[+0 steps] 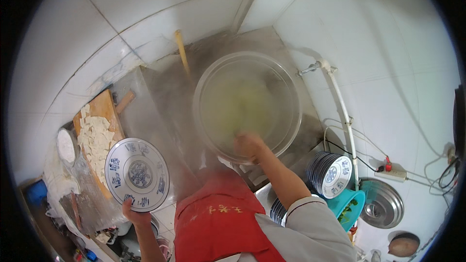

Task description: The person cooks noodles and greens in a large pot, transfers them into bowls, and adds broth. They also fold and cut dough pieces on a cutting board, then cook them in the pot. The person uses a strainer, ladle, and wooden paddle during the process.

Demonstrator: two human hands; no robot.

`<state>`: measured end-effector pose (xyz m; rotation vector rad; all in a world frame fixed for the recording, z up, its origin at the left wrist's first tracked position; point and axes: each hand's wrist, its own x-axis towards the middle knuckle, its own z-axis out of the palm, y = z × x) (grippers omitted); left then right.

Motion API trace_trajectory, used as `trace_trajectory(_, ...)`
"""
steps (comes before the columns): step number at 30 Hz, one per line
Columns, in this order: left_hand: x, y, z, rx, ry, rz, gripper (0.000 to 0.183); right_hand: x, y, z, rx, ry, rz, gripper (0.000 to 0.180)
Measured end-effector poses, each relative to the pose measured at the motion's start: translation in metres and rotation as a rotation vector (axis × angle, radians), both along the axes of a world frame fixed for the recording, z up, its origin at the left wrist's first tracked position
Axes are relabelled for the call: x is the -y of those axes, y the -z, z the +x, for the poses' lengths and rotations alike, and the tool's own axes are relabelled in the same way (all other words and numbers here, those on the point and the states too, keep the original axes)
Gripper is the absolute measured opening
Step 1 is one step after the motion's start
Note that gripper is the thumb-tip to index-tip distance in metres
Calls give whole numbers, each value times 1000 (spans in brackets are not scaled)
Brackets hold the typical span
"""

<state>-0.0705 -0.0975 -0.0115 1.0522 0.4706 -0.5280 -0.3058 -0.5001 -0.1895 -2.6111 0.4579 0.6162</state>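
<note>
My left hand (138, 214) grips the lower rim of a white plate with blue patterns (120, 158), its decorated face turned up. The plate covers part of a wooden board (100, 103) bearing a heap of flat, pale dough pieces (95, 131). My right hand (249, 146) is curled over the near side of a large round metal pot (296, 116). Thick steam blurs the yellowish-green liquid (240, 102) in the pot and that hand's fingers. Whether the right hand holds a utensil cannot be made out.
At right are a tall stack of plates (333, 178), a teal basin with green leaves (358, 203) and a metal lid (382, 203). A wall tap (309, 69) and a power strip (391, 174) are nearby. A flour container (66, 145) stands left.
</note>
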Motion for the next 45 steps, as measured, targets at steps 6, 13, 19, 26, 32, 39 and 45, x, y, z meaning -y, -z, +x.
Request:
trace_trajectory(6,16,3,-12,-32,20,104,53,5,-2,-76,294,898,709,21)
trace_trajectory(13,14,14,-28,-83,30,-82,55,85,-16,-61,-201,253,-13,28)
trace_trajectory(19,9,16,-30,-89,77,-81,55,97,-26,-11,-156,432,143,29)
trace_trajectory(26,15,16,-31,-108,58,-40,57,77,-60,-57,-222,-229,-83,21)
trace_trajectory(32,15,17,-27,-127,66,-45,58,5,32,-59,154,197,381,17)
trace_trajectory(39,18,3,-27,-160,75,53,59,59,87,-62,262,463,312,12)
trace_trajectory(45,16,4,-28,-166,143,54,66,91,53,-18,174,619,388,13)
